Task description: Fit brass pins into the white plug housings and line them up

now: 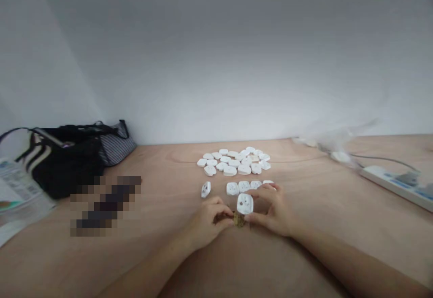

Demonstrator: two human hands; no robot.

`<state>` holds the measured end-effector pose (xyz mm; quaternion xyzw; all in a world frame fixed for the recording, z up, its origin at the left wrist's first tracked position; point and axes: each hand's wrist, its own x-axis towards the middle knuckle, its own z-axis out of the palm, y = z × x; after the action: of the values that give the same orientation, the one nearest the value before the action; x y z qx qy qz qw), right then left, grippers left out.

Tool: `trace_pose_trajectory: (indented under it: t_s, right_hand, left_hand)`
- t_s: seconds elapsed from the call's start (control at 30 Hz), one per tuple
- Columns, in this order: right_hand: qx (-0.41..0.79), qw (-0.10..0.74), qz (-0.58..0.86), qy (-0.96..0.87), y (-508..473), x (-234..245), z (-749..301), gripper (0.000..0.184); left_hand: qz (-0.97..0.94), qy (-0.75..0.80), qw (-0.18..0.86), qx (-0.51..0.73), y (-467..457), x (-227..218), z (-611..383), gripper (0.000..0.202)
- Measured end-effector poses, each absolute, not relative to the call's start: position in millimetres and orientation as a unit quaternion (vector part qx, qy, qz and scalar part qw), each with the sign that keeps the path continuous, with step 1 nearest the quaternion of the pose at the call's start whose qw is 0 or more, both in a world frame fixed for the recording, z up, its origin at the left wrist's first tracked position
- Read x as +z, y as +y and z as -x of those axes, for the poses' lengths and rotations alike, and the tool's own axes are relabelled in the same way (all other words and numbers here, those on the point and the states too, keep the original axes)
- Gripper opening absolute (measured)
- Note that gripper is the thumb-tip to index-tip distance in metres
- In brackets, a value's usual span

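Note:
My right hand (270, 207) grips a white plastic socket housing (245, 203) by its right side, thumb below and fingers above, with its face of small holes tilted toward me. Just left of it, my left hand (211, 221) has thumb and fingertips drawn together at the edge of a small pile of brass-coloured metal bits (239, 219). Anything pinched there is too small to make out. Behind the held housing stands a row of similar white housings (232, 188), partly covered by my right fingers. A single housing (205, 189) rests on its edge left of the row.
Farther back lies a cluster of many white plastic pieces (230, 170). A black bag (67, 153) and a plastic packet (20, 198) are at the left, near a pixelated dark patch. At the right are a power strip (389, 180) and clear plastic wrapping (334, 140).

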<state>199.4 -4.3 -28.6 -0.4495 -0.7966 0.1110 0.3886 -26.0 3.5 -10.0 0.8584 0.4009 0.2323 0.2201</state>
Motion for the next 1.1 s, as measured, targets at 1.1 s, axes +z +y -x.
trace_pose_trajectory:
  t_s: [1.1]
  right_hand:
    - [0.152, 0.346, 0.379, -0.845, -13.2, -13.9, -191.0, 0.051]
  left_hand:
    - [-0.859, 0.337, 0.132, 0.362, -5.3, 3.9, 23.5, 0.014]
